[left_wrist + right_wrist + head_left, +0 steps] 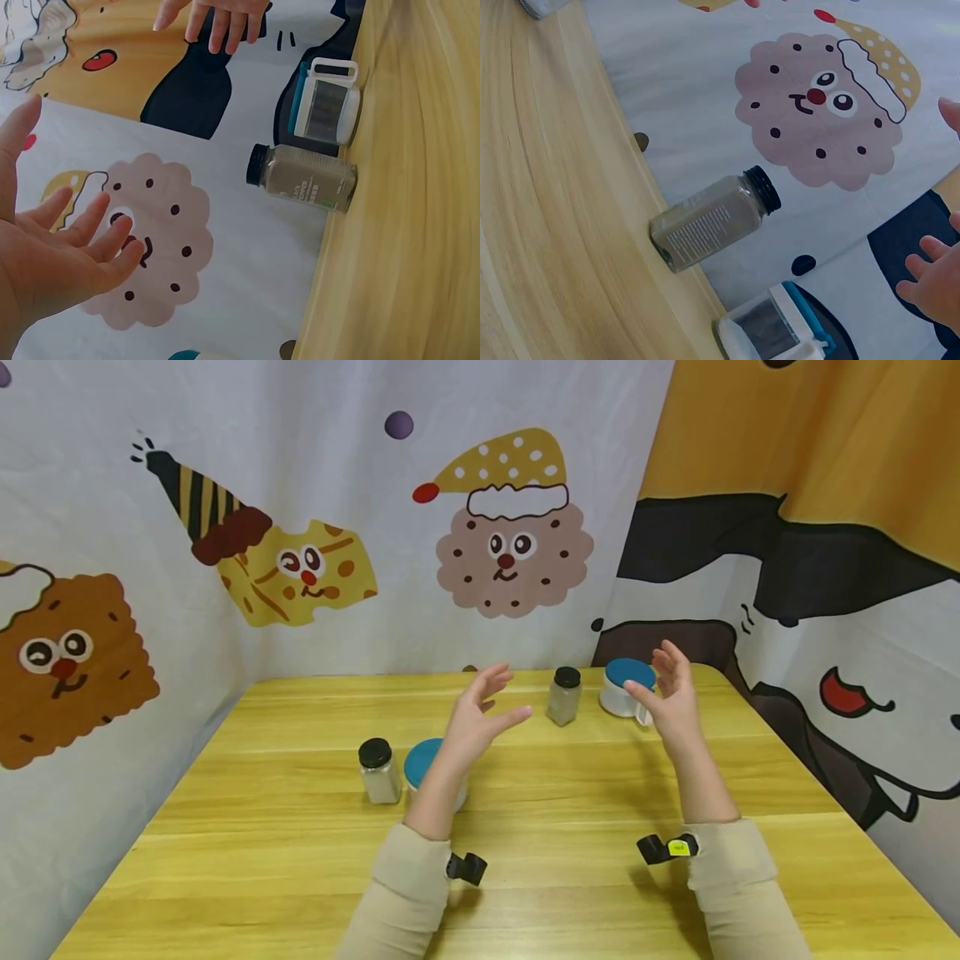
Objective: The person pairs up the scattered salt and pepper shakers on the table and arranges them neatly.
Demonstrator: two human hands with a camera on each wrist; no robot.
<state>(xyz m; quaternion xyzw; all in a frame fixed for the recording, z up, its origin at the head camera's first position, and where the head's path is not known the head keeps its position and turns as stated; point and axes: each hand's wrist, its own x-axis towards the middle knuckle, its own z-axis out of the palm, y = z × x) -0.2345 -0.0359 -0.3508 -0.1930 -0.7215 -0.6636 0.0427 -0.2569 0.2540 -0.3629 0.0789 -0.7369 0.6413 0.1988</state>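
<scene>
My left hand [472, 718] is held up over the table with its fingers apart and nothing in it. It partly hides a white container with a blue lid [422, 760], beside a black-capped jar of whitish contents [382, 782]. My right hand [677, 706], also holding nothing, is raised with fingers spread. In the head view it overlaps a second blue-lidded container [618, 700], which has a white handle [336, 71]. Left of that container, a black-capped jar of grey-brown powder [563, 703] stands upright between the two hands; small print shows on its side.
The wooden table [300, 877] ends at the back against a white curtain [315, 647] with printed cartoon figures. A yellow, black and white cloth [862, 585] hangs along the right. Each wrist carries a small black camera [468, 868] at a beige sleeve [408, 893].
</scene>
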